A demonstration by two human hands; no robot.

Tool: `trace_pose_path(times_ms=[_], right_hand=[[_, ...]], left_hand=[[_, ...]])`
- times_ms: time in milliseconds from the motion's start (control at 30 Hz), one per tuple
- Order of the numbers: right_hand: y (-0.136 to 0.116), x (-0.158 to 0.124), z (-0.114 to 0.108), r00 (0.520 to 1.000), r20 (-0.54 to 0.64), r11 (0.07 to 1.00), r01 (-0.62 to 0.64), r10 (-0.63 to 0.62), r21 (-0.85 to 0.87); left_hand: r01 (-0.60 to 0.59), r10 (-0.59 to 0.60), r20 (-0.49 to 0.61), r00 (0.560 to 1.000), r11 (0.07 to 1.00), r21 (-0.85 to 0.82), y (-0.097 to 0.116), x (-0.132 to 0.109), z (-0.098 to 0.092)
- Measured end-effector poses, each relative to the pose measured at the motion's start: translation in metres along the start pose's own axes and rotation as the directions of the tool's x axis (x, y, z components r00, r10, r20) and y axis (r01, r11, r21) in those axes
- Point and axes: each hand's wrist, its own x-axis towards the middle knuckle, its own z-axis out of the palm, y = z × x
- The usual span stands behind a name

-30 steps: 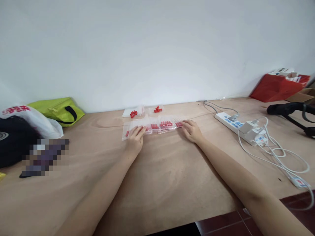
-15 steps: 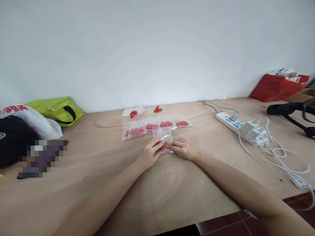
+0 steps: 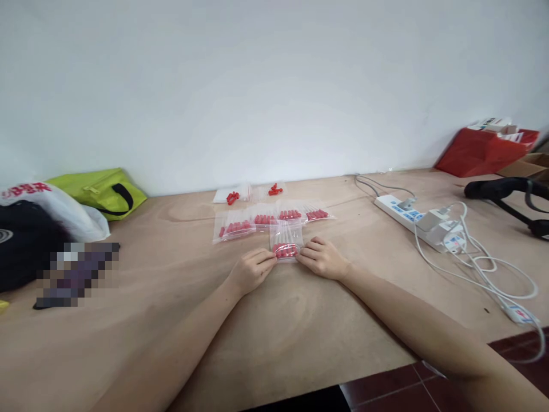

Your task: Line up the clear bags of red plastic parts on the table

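A clear zip bag (image 3: pixel 286 233) with several red-ended pieces (image 3: pixel 285 250) inside lies on the wooden table (image 3: pixel 274 332). My left hand (image 3: pixel 254 269) pinches its lower left corner, fingers together. At the lower right corner, my right hand (image 3: pixel 321 258) grips the bag edge with curled fingers. Just behind it, a row of similar bags holds red pieces, among them a left bag (image 3: pixel 235 224) and a right bag (image 3: pixel 316 214). Farther back, loose red pieces (image 3: pixel 232 198) lie on a flat bag, and more red pieces (image 3: pixel 275 189) lie on another.
At the left are a green bag (image 3: pixel 100 194), a white plastic bag (image 3: pixel 81 214) and a black item (image 3: pixel 26 246). On the right, a power strip (image 3: pixel 398 213) trails white cables, with a red bag (image 3: pixel 480 151) and a black headset-like object (image 3: pixel 506 197) beyond.
My left hand has slid left and off the red pieces to the bag's corner, uncovering them. The bag now lies flatter and slightly farther right. My right hand has barely moved.
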Motion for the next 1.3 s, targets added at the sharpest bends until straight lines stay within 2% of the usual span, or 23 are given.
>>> trace_pose_path(times_ms=[67,167,300,433,567,700,833,933,1033,1133,1300], right_hand=[[0.001,0.000,0.001,1.000,-0.002,1.000,-0.022,0.022,0.014],[0.003,-0.002,0.005,0.990,-0.002,0.986,-0.141,0.142,0.089],[0.005,-0.005,0.011,0.953,0.011,0.912,-0.294,0.304,0.287],[0.008,-0.006,0.013,0.932,0.060,0.846,-0.351,0.358,0.402],[0.010,-0.006,0.010,0.937,0.078,0.871,-0.345,0.340,0.350],[0.012,-0.008,0.008,0.972,-0.001,0.963,-0.233,0.235,0.137],[0.013,-0.010,0.007,0.990,-0.022,0.990,-0.139,0.140,0.018],[0.013,-0.008,0.006,0.991,0.003,0.991,-0.132,0.132,-0.008],[0.010,-0.005,0.003,0.983,0.013,0.983,-0.182,0.182,-0.035],[0.004,0.002,0.003,0.973,-0.034,0.973,-0.228,0.227,-0.027],[-0.013,0.022,0.018,0.979,-0.088,0.983,-0.179,0.181,0.027]], left_hand=[[-0.038,0.038,0.012,0.999,0.999,0.026,-0.001,0.000,-0.001],[-0.089,0.088,0.020,0.996,0.992,0.091,-0.003,0.001,-0.001],[-0.124,0.126,-0.001,0.992,0.978,0.168,-0.005,0.005,-0.001],[-0.119,0.126,-0.026,0.992,0.974,0.191,-0.006,0.009,-0.002],[-0.107,0.107,0.008,0.994,0.975,0.194,-0.006,0.009,-0.002],[-0.087,0.082,0.037,0.996,0.977,0.195,-0.006,0.008,-0.002],[-0.070,0.064,0.038,0.997,0.981,0.183,-0.005,0.005,-0.002],[-0.079,0.071,0.052,0.996,0.981,0.180,-0.004,0.003,-0.002],[-0.073,0.064,0.056,0.996,0.983,0.168,-0.004,0.002,0.000],[-0.037,0.031,0.049,0.998,0.989,0.142,-0.004,0.001,0.002],[-0.009,0.003,0.058,0.998,0.994,0.107,-0.004,0.002,0.002]])
